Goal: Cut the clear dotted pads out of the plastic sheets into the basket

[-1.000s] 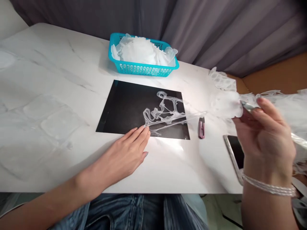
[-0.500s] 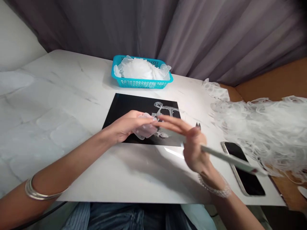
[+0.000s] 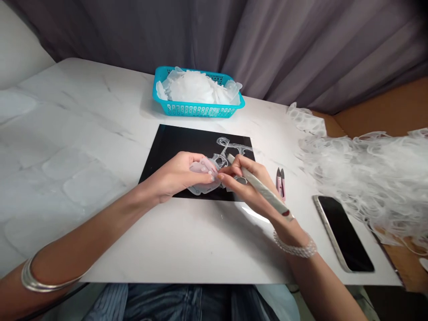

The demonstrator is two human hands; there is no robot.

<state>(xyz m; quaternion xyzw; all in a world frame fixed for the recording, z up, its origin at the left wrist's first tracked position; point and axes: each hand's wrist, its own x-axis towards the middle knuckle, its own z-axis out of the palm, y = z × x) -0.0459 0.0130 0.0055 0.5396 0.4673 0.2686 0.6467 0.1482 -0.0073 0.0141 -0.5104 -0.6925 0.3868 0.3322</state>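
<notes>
A black mat (image 3: pixel 174 145) lies on the white marble table (image 3: pixel 83 133). Over its front edge my left hand (image 3: pixel 179 174) is closed on a small translucent plastic piece (image 3: pixel 200 171). My right hand (image 3: pixel 245 180) is closed on a long pale pen-like tool (image 3: pixel 264 191), whose tip meets the plastic piece. Thin clear plastic scraps (image 3: pixel 230 147) lie on the mat behind my hands.
A teal basket (image 3: pixel 197 109) heaped with white plastic pieces stands at the back. Small pink snips (image 3: pixel 280 182) lie right of the mat. A black phone (image 3: pixel 344 232) sits near the front right edge. A big heap of white plastic webbing (image 3: pixel 371 178) fills the right side.
My right hand came in from the webbing heap to the mat with the tool, then tightened on it. My left hand lifted off the mat and now holds the plastic piece.
</notes>
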